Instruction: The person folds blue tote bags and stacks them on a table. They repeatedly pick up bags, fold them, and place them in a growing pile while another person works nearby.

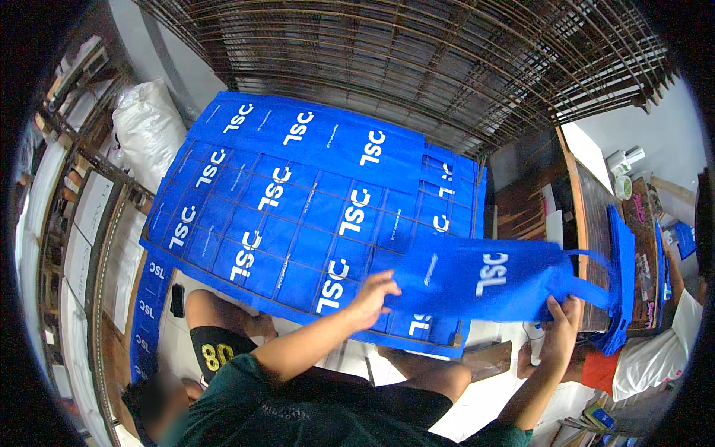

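A blue fabric tote bag (477, 279) with white print and a loop handle is stretched between my two hands, over the near right part of a wire rack. My left hand (372, 299) has its fingers curled in at the bag's left edge, somewhat smeared by motion. At the bag's right end, beside the handle (592, 290), my right hand (564, 316) pinches the cloth. Below lie several flat blue printed fabric pieces (298, 201), with the thin wires of the rack crossing over many of them.
Many stacked wire racks (417, 59) tilt up at the back. A pile of blue fabric (622, 276) hangs at the right table's edge, near a person in a white shirt (663, 350). A white sack (145, 123) stands at left; a black phone (177, 300) lies on the floor.
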Available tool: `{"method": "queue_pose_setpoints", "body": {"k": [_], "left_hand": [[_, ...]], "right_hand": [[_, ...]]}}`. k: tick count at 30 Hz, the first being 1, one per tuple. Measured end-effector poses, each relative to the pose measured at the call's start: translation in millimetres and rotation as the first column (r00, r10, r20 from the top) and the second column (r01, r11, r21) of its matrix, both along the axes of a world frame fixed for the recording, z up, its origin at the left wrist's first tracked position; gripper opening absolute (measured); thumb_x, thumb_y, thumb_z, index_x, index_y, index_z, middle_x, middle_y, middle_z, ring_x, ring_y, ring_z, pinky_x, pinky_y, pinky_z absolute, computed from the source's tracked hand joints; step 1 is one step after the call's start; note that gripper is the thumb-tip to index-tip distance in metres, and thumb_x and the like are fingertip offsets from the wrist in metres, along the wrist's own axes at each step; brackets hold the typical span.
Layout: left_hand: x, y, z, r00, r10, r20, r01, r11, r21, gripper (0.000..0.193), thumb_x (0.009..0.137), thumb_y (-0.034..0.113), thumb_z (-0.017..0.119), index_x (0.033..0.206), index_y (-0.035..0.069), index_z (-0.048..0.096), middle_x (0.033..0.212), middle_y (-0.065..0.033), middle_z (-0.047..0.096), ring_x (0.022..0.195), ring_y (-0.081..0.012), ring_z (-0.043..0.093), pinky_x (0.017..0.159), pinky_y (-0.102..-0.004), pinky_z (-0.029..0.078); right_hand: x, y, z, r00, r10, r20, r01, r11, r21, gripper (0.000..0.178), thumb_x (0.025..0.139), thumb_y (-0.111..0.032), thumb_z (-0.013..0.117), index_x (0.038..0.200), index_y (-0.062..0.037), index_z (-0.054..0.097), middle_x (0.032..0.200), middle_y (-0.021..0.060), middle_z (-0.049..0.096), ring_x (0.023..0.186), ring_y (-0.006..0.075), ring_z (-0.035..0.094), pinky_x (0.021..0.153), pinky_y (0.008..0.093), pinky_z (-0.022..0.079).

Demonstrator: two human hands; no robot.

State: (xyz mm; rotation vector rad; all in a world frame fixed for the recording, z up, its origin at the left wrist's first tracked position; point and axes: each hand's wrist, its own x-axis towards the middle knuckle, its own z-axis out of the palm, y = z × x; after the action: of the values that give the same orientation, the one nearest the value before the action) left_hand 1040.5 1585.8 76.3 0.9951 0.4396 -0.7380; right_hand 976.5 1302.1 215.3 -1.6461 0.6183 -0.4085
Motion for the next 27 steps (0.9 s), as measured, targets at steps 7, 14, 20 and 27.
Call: {"method": "queue_pose_setpoints", "body": {"k": [7,14,20,27], "left_hand": [[111.6,3.5,-28.2,0.597,0.054,0.8,-0.21,0.973,0.092,0.044,0.073,-0.003,0.046,0.116,0.005,0.05,0.098,-0.0045,0.057,0.089,-0.0121,0.052,0.074,-0.0256,0.044],[165.3,21.9,-40.9,0.668,-0.158,0.727,-0.32,0.821,0.472,0.08,0.076,0.018,0.067,0.138,0.01,0.017,0.12,-0.0157,0.047,0.105,-0.0268,0.051,0.08,-0.0395,0.046],[-8.2,141.2,-26.4,0.39,-0.759,0.521,-0.16,0.501,0.85,0.041,0.07,0.022,0.072,0.105,0.004,0.059,0.098,-0.0146,0.061,0.089,-0.0316,0.058,0.084,-0.0407,0.044],[-158.2,262.2,-44.2,0.58,-0.814,0.027,-0.31,-0.19,0.932,0.046,0.065,0.041,0.068,0.094,0.006,0.059,0.09,-0.014,0.054,0.088,-0.033,0.05,0.083,-0.0443,0.034]], "right_hand": [[98.8,-65.2,-98.9,0.993,0.05,-0.11,-0.044,0.998,0.054,0.043,0.076,-0.007,0.063,0.114,-0.0047,0.042,0.097,0.0039,0.054,0.079,0.0121,0.052,0.062,0.0239,0.04],[240.5,-105.0,-250.3,0.997,0.023,-0.074,-0.012,0.991,0.134,0.034,0.077,-0.008,0.056,0.109,-0.0075,0.046,0.093,0.0027,0.053,0.072,0.0129,0.05,0.051,0.0259,0.038],[302.2,-107.4,-310.9,0.984,0.046,-0.173,-0.059,0.996,-0.07,0.021,0.073,-0.005,0.05,0.094,-0.0053,0.052,0.075,0.0036,0.053,0.055,0.0143,0.05,0.041,0.0263,0.041],[300.6,-109.5,-319.0,0.93,-0.256,-0.265,0.182,0.944,-0.274,0.042,0.07,-0.009,0.052,0.111,-0.001,0.053,0.08,0.0117,0.061,0.057,0.0194,0.059,0.048,0.0301,0.05]]}}
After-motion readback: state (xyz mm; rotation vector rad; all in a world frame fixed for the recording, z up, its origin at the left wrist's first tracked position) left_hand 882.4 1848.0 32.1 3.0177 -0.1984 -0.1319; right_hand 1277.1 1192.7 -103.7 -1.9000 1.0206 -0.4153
